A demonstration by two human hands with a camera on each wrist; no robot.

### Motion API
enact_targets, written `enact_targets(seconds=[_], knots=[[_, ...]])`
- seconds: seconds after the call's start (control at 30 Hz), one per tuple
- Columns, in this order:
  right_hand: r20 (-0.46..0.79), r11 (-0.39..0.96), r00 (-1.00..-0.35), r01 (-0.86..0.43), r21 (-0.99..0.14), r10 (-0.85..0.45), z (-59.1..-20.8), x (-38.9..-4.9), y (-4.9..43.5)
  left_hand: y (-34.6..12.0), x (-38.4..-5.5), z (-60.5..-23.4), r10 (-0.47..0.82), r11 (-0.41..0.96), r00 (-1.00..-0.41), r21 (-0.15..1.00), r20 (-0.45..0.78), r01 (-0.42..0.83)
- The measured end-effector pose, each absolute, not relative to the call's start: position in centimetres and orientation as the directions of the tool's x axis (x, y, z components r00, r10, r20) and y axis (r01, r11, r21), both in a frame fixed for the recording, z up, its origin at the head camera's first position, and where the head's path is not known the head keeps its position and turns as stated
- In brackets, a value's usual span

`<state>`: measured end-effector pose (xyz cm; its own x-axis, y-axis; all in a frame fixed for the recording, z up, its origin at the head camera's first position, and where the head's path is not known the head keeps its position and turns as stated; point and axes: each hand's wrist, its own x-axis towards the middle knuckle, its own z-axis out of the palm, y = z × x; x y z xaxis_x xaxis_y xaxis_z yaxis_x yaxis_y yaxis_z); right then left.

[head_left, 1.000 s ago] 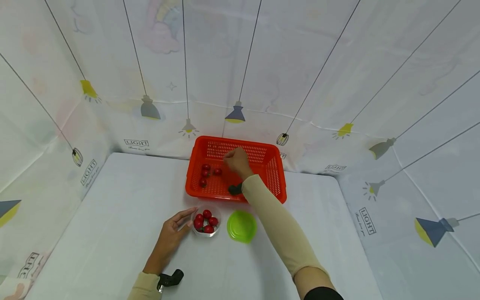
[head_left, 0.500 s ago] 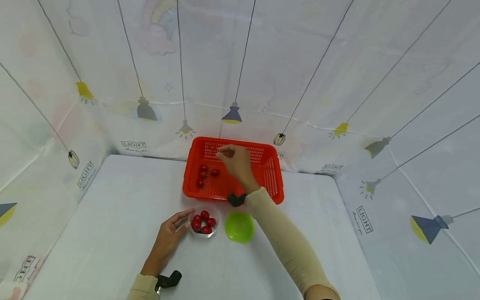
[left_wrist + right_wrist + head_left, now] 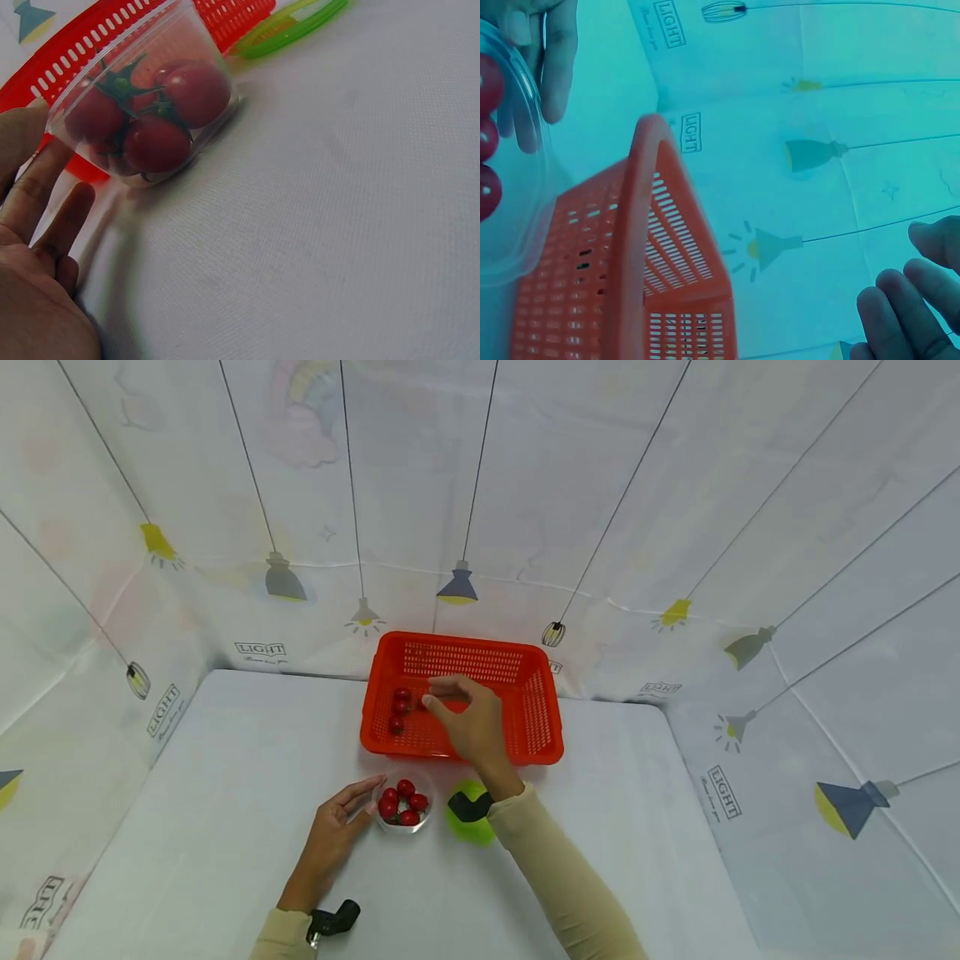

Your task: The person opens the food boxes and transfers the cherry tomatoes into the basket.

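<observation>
My left hand (image 3: pixel 337 827) holds a clear plastic container (image 3: pixel 405 822) at its left side, thumb and fingers along the wall. Several red tomatoes (image 3: pixel 157 142) with green stems lie in it. Over the red basket (image 3: pixel 540 693), my right hand (image 3: pixel 476 722) is raised with its thumb and fingers apart, and no tomato shows between them. In the right wrist view, the fingers (image 3: pixel 900 307) of that hand are loosely bent. Several more tomatoes (image 3: pixel 401 706) lie at the left of the basket, one partly hidden behind the right hand.
A green lid (image 3: pixel 468 831) lies right of the container, partly covered by the right wrist's black camera (image 3: pixel 470 807). The basket stands at the back of the white table (image 3: pixel 255 760), near a wall sheet (image 3: pixel 420 485) printed with lamps.
My right hand has risen and drawn back toward me over the basket, its thumb and fingers spreading apart. The wrist now overlaps the green lid. The left hand stays at the container.
</observation>
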<state>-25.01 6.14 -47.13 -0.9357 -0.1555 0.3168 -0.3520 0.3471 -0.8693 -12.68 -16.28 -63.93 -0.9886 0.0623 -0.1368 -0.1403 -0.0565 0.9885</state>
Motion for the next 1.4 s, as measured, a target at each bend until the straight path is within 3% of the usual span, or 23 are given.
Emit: enact_targets(seconds=[0.7, 1.4], knots=[[0.183, 0.315, -0.978, -0.206, -0.926, -0.1, -51.3, -19.4, 5.7, -16.6, -12.7, -63.8, 0.053, -0.018, -0.987, 0.988, -0.15, -0.151], [0.11, 0.343, -0.987, -0.144, -0.928, -0.115, -54.9, -16.9, 4.8, -16.3, -12.7, -63.9, 0.054, -0.052, -0.988, 0.988, -0.142, -0.144]])
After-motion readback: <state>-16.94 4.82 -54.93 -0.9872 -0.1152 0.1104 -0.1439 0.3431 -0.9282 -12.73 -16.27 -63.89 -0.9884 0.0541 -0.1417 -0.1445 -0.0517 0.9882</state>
